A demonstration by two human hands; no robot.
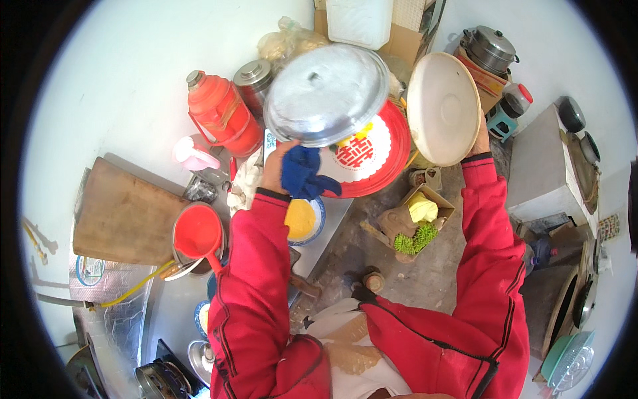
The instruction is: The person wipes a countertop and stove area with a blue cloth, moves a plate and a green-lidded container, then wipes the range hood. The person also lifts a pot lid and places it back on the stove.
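Observation:
My left hand (pixel 275 168) grips the near rim of a large round metal lid (pixel 326 95), held tilted at the back of the counter. A blue cloth (pixel 302 172) hangs bunched at that hand; whether the fingers also hold it cannot be told. My right hand (pixel 481 139) grips the right edge of a shallow, off-white round lid or basin (pixel 442 107), raised with its face towards me. Partly covered by the metal lid is a red round tray (pixel 401 142) with a white centre and red characters. A bowl of yellow food (pixel 301 219) shows beside my left sleeve.
On the left stand a red thermos flask (pixel 224 112), a metal canister (pixel 253 80), a wooden board (pixel 127 212) and a red ladle (pixel 198 230). An open cardboard box (pixel 443 202) with green slippers (pixel 416 239) sits on the floor. At right is a white cabinet (pixel 538 164).

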